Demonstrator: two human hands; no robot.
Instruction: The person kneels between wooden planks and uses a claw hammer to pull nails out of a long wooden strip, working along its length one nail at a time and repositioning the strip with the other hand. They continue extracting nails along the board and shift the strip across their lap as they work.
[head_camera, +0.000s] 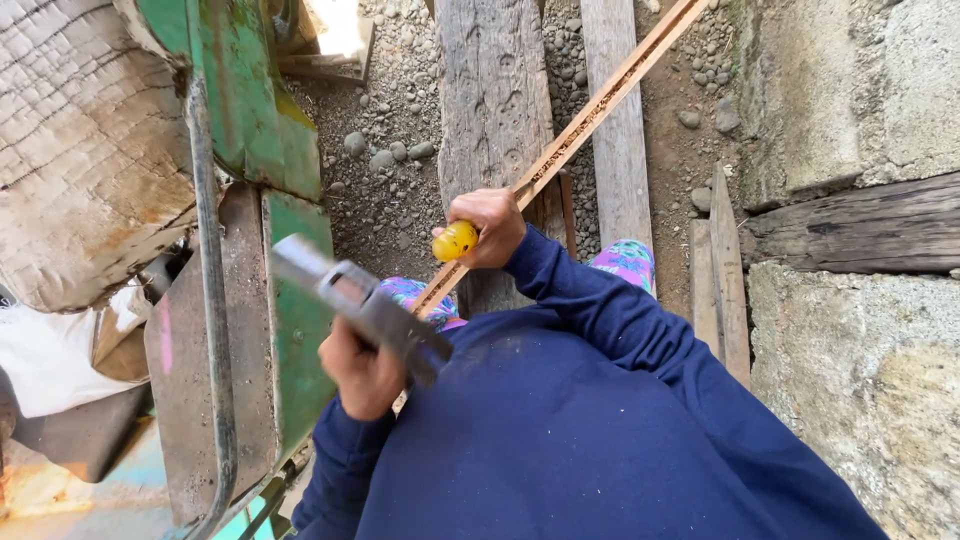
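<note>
My left hand (362, 375) grips a grey metal hammer-like tool (355, 300), raised and blurred, its head pointing up and to the left. My right hand (488, 225) is closed around a tool with a yellow rounded handle (455, 240), set against a long thin wooden strip (590, 115). The strip runs diagonally from my lap up to the top right, across a weathered plank (495, 100). Both arms are in dark blue sleeves. The working tip of the yellow-handled tool is hidden by my hand.
A rusty green metal frame (290, 300) with a grey pipe (210, 300) stands at the left beside a worn woven surface (80, 140). Gravel ground (390, 160) and another plank (618, 150) lie ahead. Concrete blocks (860, 360) and a dark beam (860, 230) are at the right.
</note>
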